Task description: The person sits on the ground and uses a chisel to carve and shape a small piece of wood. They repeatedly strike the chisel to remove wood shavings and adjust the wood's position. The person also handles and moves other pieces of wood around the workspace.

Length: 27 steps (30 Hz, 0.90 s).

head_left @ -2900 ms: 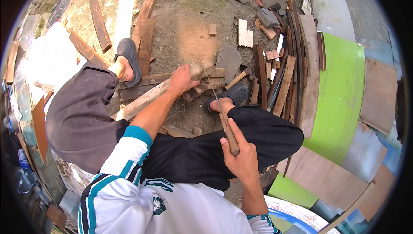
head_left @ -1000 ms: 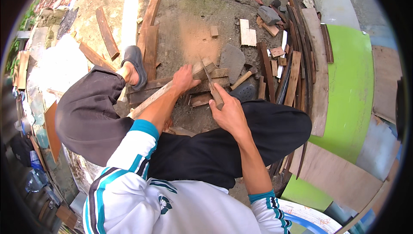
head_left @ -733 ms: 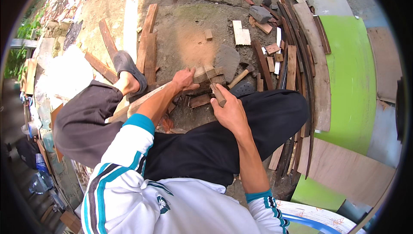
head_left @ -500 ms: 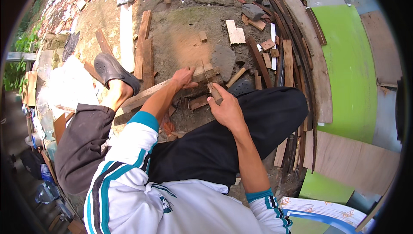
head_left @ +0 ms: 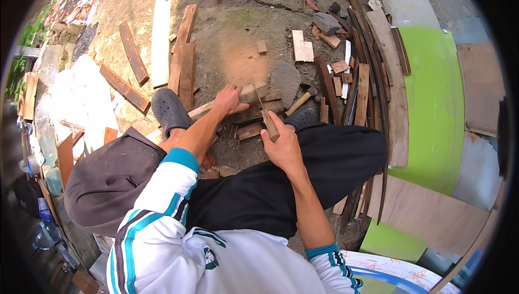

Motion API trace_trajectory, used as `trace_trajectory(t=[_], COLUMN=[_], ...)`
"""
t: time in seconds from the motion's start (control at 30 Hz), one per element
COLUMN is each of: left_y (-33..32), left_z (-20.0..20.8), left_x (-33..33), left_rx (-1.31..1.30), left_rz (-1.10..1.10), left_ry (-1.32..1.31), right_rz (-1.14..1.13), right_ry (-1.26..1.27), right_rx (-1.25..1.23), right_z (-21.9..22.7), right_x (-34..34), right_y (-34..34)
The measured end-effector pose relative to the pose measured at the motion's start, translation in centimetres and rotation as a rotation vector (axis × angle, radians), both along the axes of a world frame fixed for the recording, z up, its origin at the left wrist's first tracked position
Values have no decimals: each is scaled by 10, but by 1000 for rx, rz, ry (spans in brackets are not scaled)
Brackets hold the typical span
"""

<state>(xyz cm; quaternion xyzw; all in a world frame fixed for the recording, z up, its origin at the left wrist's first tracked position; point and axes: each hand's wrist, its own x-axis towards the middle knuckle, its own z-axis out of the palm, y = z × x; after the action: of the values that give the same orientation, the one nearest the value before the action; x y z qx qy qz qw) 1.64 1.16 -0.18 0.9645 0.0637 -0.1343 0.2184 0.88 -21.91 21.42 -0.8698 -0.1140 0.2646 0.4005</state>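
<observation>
My right hand (head_left: 284, 145) is closed round the wooden handle of a handsaw (head_left: 271, 125). Its thin blade points away from me and crosses the far end of a pale wooden beam (head_left: 250, 96). Just left of the blade, my left hand (head_left: 230, 99) grips that beam from above, fingers bent over it. Part of the beam is hidden behind my left forearm and foot. Under its far end lie darker wood blocks (head_left: 262, 111). Sawdust (head_left: 243, 64) is spread on the ground beyond the cut.
A hammer (head_left: 300, 102) lies right of the saw, by my right shoe (head_left: 304, 116). My left shoe (head_left: 170, 111) is near the beam. Long boards (head_left: 186, 72) lie ahead; dark curved strips (head_left: 373, 56) and a green sheet (head_left: 432, 110) lie right. A flat stone (head_left: 285, 80) sits beyond the blocks.
My left leg has swung inward, bringing the left shoe rightward and nearer the beam. Both hands keep their places at the beam and saw. The view has shifted slightly.
</observation>
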Motion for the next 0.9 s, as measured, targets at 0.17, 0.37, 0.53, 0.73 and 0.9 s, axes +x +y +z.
trace_trajectory(t=[0.17,0.37,0.53,0.73,0.9], left_y=[-5,-9,-10,-19,-11], left_z=[-6,-5,-4,2,-6], left_x=[0,-2,-5,-5,-1], left_rx=[25,-29,-75,-39,-74], left_rz=[31,89,110,134,117], left_ry=[-28,-9,39,21,55], right_rz=[40,9,5,45,30], right_ry=[26,95,83,-12,55], right_rx=[-88,-68,-55,-13,-96], right_z=[13,8,42,21,-1], right_x=[6,-3,-17,-1,10], right_y=[14,5,7,1,16])
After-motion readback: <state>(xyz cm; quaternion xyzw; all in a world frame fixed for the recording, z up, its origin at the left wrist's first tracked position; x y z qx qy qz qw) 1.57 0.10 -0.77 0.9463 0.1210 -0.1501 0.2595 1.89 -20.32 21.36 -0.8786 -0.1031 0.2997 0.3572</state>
